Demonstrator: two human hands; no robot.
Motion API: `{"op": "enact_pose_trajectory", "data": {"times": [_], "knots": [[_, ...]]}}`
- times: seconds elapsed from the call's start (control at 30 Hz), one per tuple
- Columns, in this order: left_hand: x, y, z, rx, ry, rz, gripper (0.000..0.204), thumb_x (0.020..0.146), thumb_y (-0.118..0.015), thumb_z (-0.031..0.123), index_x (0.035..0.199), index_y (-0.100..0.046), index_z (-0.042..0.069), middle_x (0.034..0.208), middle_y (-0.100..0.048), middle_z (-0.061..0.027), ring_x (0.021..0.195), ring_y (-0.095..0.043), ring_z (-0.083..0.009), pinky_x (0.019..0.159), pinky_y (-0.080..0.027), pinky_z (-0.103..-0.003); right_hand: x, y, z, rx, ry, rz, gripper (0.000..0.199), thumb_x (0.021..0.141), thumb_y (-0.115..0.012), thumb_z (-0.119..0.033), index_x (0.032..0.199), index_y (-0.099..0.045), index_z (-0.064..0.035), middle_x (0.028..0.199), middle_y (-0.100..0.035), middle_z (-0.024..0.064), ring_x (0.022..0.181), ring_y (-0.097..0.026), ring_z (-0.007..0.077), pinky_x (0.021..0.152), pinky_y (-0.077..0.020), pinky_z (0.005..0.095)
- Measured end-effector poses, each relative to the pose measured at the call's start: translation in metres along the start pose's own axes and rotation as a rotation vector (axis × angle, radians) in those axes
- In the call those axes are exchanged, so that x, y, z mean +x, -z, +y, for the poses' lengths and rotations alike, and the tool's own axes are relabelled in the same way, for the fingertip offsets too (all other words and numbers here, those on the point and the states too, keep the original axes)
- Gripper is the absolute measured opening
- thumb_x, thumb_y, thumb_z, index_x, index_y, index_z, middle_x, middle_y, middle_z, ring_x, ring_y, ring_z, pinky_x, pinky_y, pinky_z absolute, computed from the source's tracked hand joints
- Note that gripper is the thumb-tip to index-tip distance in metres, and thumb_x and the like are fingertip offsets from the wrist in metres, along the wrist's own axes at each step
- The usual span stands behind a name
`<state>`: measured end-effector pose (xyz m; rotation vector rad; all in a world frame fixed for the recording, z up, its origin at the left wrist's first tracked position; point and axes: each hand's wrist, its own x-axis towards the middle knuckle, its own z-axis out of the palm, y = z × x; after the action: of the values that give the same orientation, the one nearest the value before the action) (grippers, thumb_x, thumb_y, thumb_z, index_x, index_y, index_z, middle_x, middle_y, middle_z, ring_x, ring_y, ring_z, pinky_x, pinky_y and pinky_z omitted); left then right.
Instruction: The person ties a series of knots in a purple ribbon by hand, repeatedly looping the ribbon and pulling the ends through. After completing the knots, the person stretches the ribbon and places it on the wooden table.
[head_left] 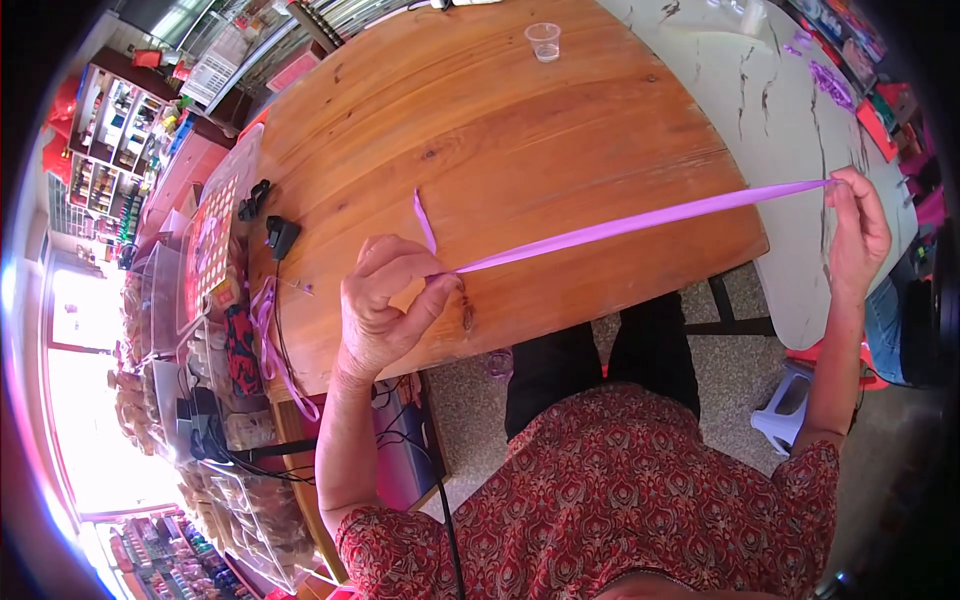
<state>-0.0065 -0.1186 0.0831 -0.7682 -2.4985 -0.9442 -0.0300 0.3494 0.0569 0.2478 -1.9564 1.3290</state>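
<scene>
A purple ribbon [630, 222] is stretched in a straight line above the front part of the wooden table [500, 130]. My left hand [385, 300] pinches it between thumb and fingertips, and a short loose tail sticks up past the pinch, away from me. Out to the right, my right hand [860, 230] grips the other end at the fingertips, higher and beyond the table's right edge, over the white marbled surface. More purple ribbon [265, 335] hangs at the table's left edge; whether it joins the held piece I cannot tell.
A clear plastic cup [543, 42] stands at the table's far side. Near the left edge lie a black plug adapter [282, 237] and its cable. Purple ribbon pieces [830, 85] rest on the white marbled table [770, 120]. A stool [783, 410] stands low at right.
</scene>
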Motion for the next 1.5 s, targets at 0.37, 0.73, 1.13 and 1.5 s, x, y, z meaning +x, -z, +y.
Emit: {"op": "enact_pose_trajectory", "data": {"times": [0.37,0.73,1.13,1.5], "knots": [[-0.031,0.028,-0.021,0.015,0.146,0.088,0.013,0.071,-0.068,-0.008,0.079,-0.063,0.000,0.077,-0.061,-0.0077,0.069,-0.057,-0.0169,0.064,-0.044,-0.027,0.020,0.057,0.061,0.094,-0.132,0.203,0.020,0.090,-0.059,-0.008,0.105,-0.063,0.0045,0.085,-0.056,0.0009,0.081,-0.049,0.0070,0.076,-0.0381,0.0200],[-0.065,0.039,-0.046,-0.010,0.296,0.112,0.009,0.075,-0.067,-0.006,0.080,-0.061,-0.001,0.078,-0.061,-0.0075,0.071,-0.055,-0.0154,0.068,-0.043,-0.025,0.017,0.094,0.108,0.394,-0.228,0.273,0.022,0.090,-0.058,-0.005,0.108,-0.060,0.0079,0.103,-0.061,0.0089,0.085,-0.054,0.0121,0.081,-0.0437,0.0251],[-0.071,-0.004,-0.072,-1.321,0.464,0.576,0.008,0.090,-0.057,0.010,0.092,-0.063,0.005,0.102,-0.063,-0.0116,0.094,-0.060,-0.0231,0.093,-0.046,-0.043,0.014,0.071,0.120,0.727,-0.552,0.161,0.032,0.091,-0.058,-0.009,0.119,-0.052,0.0048,0.111,-0.058,0.0104,0.101,-0.055,0.0170,0.095,-0.0412,0.0310],[-0.028,-0.037,-0.047,-1.660,0.371,0.596,0.016,0.096,-0.051,0.017,0.101,-0.059,0.005,0.073,-0.048,0.0009,0.063,-0.038,-0.0103,0.065,-0.037,-0.026,0.008,0.040,0.124,1.543,-0.606,0.124,0.037,0.094,-0.047,-0.001,0.130,-0.040,0.0045,0.109,-0.051,0.0109,0.097,-0.048,0.0208,0.090,-0.0390,0.0361]]}}
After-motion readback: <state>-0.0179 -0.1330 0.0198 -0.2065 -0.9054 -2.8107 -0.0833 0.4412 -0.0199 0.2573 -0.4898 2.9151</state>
